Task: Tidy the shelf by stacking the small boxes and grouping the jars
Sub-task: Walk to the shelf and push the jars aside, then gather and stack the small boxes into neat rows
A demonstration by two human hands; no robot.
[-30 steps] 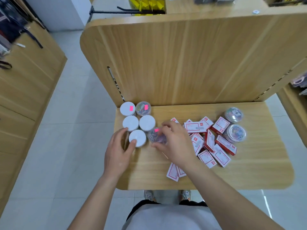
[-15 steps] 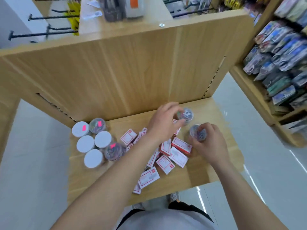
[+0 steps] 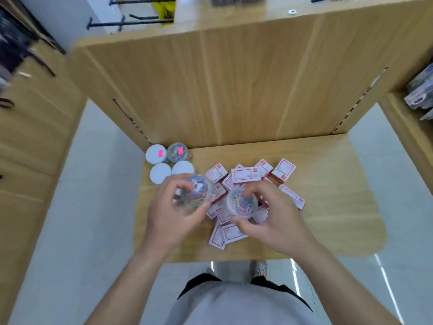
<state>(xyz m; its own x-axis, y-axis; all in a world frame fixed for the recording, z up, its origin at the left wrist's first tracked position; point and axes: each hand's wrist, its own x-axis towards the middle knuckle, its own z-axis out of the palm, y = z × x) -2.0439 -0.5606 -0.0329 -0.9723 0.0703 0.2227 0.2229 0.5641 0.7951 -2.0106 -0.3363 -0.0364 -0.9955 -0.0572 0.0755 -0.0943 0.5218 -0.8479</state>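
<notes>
My left hand (image 3: 171, 214) grips a clear jar of coloured clips (image 3: 195, 192), held above the shelf's left part. My right hand (image 3: 278, 219) grips a second clear jar of clips (image 3: 241, 202), held over the box pile. At the back left corner stand several jars: a white-lidded one with a pink sticker (image 3: 155, 154), a clear one with a pink sticker (image 3: 177, 151), and two plain white-lidded ones (image 3: 160, 172) (image 3: 182, 168). Several small white-and-red boxes (image 3: 244, 175) lie scattered in the shelf's middle, partly hidden under my hands.
The wooden shelf board (image 3: 328, 207) has a tall wooden back panel (image 3: 234, 90) behind it. Another shelf with packaged goods (image 3: 419, 90) stands at the right. A wooden cabinet (image 3: 28, 127) stands at the left, with grey floor on both sides.
Both hands took the two clear jars from the right side of the shelf and carried them left toward the jar group. The view swung back leftward.
</notes>
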